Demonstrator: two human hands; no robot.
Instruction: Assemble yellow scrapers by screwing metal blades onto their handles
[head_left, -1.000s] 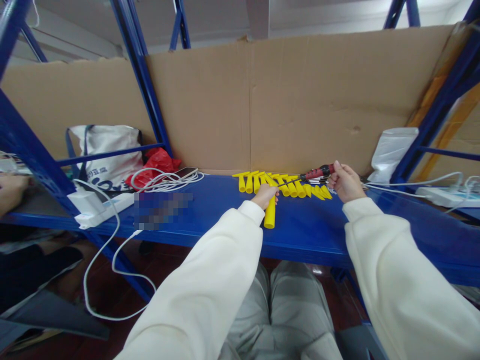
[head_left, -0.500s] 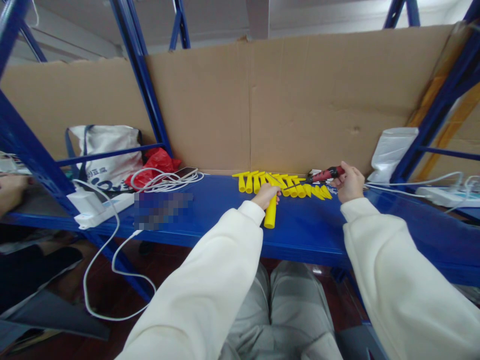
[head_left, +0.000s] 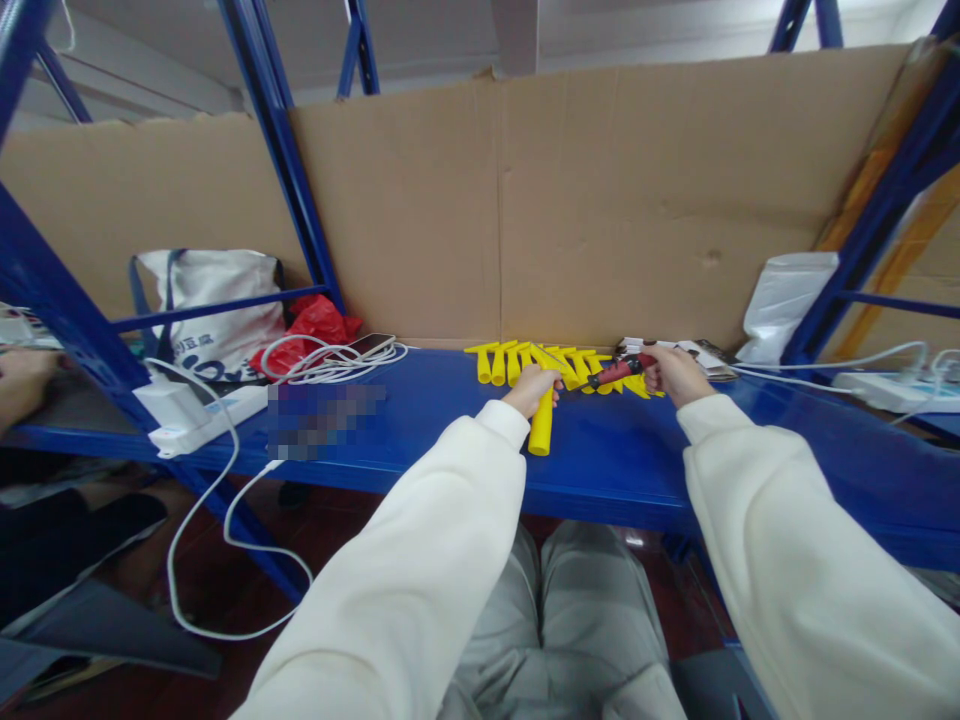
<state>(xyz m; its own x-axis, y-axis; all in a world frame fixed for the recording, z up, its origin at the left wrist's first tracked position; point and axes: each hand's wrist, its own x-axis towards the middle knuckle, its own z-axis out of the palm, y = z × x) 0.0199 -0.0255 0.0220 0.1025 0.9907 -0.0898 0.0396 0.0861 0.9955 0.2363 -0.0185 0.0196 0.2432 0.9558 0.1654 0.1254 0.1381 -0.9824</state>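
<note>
My left hand (head_left: 532, 389) is closed around a yellow T-shaped tube (head_left: 540, 437), whose round end points down toward me over the shelf. From the right, my right hand (head_left: 678, 374) grips the end of a red and black screwdriver (head_left: 621, 372). Its shaft points left, toward the upper part of the tube at my left fingers. Whether the tip touches or enters the tube is hidden. Behind both hands, a row of several similar yellow tubes (head_left: 484, 368) lies on the blue shelf (head_left: 442, 425) against the cardboard.
A brown cardboard sheet (head_left: 600, 200) closes the back. Coiled white cable (head_left: 330, 362), a red bag (head_left: 307, 325), a cloth bag (head_left: 217, 300) and a power strip (head_left: 210, 420) sit left. A white pouch (head_left: 784, 305) leans right. A person's hand (head_left: 26, 385) shows far left.
My right hand has moved left with the screwdriver, bringing its handle closer to the tube and uncovering black and white packaging behind. My left hand and its tube stay in place.
</note>
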